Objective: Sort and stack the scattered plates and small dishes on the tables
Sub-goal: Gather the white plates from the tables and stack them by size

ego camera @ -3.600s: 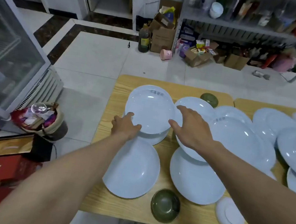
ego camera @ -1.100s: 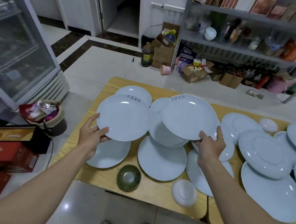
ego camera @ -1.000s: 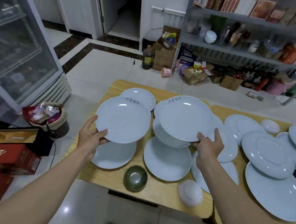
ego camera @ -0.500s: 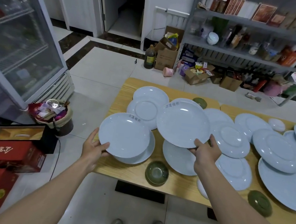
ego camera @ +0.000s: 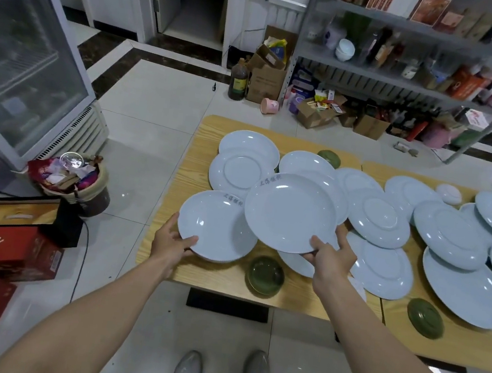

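Two pale blue round glazed ceramic plates, likely stiff, slick, brittle and fairly heavy; your left hand (ego camera: 171, 240) grips the left plate (ego camera: 216, 228) by its near rim, low over the near corner of the light wooden table (ego camera: 175, 182); your right hand (ego camera: 329, 259) pinches the raised right plate (ego camera: 292, 212) likewise; keep thumbs on top, fingers beneath.

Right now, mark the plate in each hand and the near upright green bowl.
Left-hand plate (ego camera: 216, 226): head view, centre of its well.
Right-hand plate (ego camera: 290, 213): head view, centre of its well.
Green bowl (ego camera: 265, 274): head view, inner bottom.
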The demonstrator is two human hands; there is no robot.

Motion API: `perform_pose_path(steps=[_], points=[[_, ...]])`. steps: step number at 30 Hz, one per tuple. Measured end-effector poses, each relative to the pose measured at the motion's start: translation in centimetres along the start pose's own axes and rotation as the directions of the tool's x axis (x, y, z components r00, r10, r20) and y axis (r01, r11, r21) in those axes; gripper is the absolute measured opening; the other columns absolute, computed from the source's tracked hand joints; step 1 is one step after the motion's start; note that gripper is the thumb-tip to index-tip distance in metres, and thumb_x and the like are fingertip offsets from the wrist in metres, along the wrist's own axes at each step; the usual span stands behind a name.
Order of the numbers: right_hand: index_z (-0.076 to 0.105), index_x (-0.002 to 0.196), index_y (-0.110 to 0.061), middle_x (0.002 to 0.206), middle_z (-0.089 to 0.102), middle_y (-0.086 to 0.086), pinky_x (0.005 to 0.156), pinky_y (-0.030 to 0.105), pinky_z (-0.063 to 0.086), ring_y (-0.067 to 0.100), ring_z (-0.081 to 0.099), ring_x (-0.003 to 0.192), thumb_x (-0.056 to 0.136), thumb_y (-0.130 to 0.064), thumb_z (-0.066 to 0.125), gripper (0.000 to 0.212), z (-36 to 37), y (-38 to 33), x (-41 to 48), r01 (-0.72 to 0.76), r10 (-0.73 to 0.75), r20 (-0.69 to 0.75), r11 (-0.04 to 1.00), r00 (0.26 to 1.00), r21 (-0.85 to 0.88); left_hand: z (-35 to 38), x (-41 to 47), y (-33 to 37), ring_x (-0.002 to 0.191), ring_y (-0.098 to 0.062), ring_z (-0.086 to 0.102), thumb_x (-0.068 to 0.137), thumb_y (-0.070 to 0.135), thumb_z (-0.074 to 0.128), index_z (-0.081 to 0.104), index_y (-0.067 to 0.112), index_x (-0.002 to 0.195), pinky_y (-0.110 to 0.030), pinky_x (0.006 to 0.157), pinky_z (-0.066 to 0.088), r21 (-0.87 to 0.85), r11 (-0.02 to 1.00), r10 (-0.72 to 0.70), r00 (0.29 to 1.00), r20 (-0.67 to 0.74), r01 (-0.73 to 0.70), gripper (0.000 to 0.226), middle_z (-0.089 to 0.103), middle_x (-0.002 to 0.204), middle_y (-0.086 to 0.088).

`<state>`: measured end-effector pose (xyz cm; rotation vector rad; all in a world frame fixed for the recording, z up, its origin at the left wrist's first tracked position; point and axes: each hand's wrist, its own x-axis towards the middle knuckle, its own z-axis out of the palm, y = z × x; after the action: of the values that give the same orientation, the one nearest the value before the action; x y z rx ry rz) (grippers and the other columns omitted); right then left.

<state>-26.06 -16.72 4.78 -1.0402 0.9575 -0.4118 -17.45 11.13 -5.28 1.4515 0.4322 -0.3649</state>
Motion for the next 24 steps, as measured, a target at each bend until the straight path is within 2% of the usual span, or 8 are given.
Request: perform_pose_path(steps=[3,6,9,14,17,20,22,24], points=[[0.049,0.144,-0.027,0.118,0.059,-0.002,0.059,0.034,0.062,0.028,0.069,0.094,0.084,0.011,0.068,0.074,0.4,0.5,-0.2,-0.031,0.031,-0.004,0.999,1.000,-0.018,0.1,0.6,-0.2,0.101,-0.024,0.067,0.078,-0.009,0.075,0.037,0.027,0.150,-0.036,0.067,0.062,0.062,0.998,0.006,1.000,0.004,-0.006,0.089,0.068,0.112,-0.005],[0.048,0.144,-0.028,0.113,0.062,0.000,0.065,0.038,0.063,0.029,0.070,0.093,0.085,0.009,0.067,0.072,1.2,1.4,-0.3,-0.060,0.060,0.007,0.997,0.998,-0.047,0.3,1.0,-0.4,0.104,-0.027,0.064,0.080,-0.010,0.071,0.039,0.027,0.149,-0.031,0.060,0.061,0.132,0.991,0.027,0.999,0.018,-0.029,0.084,0.065,0.113,-0.003],[0.050,0.143,-0.030,0.118,0.064,0.003,0.072,0.041,0.062,0.029,0.068,0.098,0.086,0.007,0.068,0.071,2.3,2.6,-0.3,-0.080,0.081,0.015,0.994,0.997,-0.080,0.2,1.4,-0.7,0.104,-0.027,0.064,0.084,-0.010,0.067,0.036,0.028,0.151,-0.033,0.061,0.062,0.170,0.985,0.019,0.999,0.030,-0.024,0.084,0.064,0.114,-0.006],[0.051,0.143,-0.030,0.121,0.057,0.003,0.073,0.042,0.061,0.025,0.062,0.100,0.086,0.007,0.069,0.070,4.1,4.8,-0.2,-0.158,0.161,0.013,0.979,0.987,-0.126,-0.3,1.7,-0.8,0.104,-0.027,0.065,0.087,-0.008,0.063,0.033,0.030,0.152,-0.035,0.065,0.062,0.205,0.979,0.001,0.999,0.049,-0.011,0.081,0.064,0.117,-0.011],[0.052,0.141,-0.031,0.121,0.053,0.002,0.070,0.040,0.059,0.027,0.057,0.103,0.085,0.006,0.070,0.069,5.0,5.9,-0.1,-0.199,0.203,0.004,0.962,0.979,-0.185,-0.6,2.0,-0.8,0.101,-0.028,0.067,0.089,-0.007,0.062,0.031,0.031,0.153,-0.038,0.069,0.062,0.214,0.977,-0.013,0.997,0.077,-0.004,0.080,0.065,0.110,-0.010],[0.053,0.141,-0.032,0.119,0.052,0.001,0.066,0.038,0.059,0.025,0.057,0.097,0.085,0.006,0.070,0.069,5.6,6.7,0.3,-0.206,0.214,0.009,0.951,0.977,-0.230,-0.8,2.1,-0.6,0.097,-0.027,0.067,0.091,-0.006,0.060,0.030,0.033,0.153,-0.036,0.069,0.062,0.218,0.976,-0.020,0.995,0.098,-0.002,0.079,0.061,0.099,-0.009],[0.051,0.142,-0.031,0.122,0.053,0.003,0.068,0.039,0.060,0.023,0.058,0.095,0.086,0.005,0.070,0.070,5.9,7.1,0.5,-0.197,0.209,0.016,0.944,0.978,-0.266,-0.9,2.1,-0.4,0.096,-0.025,0.066,0.092,-0.006,0.058,0.032,0.035,0.152,-0.034,0.069,0.062,0.221,0.975,-0.017,0.993,0.118,-0.009,0.077,0.058,0.103,-0.013],[0.048,0.144,-0.031,0.130,0.054,0.006,0.076,0.043,0.060,0.024,0.058,0.100,0.087,0.004,0.069,0.070,6.2,7.4,0.8,-0.181,0.198,0.022,0.931,0.980,-0.318,-1.0,2.0,-0.2,0.099,-0.027,0.065,0.093,-0.006,0.057,0.030,0.033,0.153,-0.036,0.072,0.062,0.221,0.975,-0.028,0.992,0.127,0.000,0.077,0.057,0.112,-0.017]])
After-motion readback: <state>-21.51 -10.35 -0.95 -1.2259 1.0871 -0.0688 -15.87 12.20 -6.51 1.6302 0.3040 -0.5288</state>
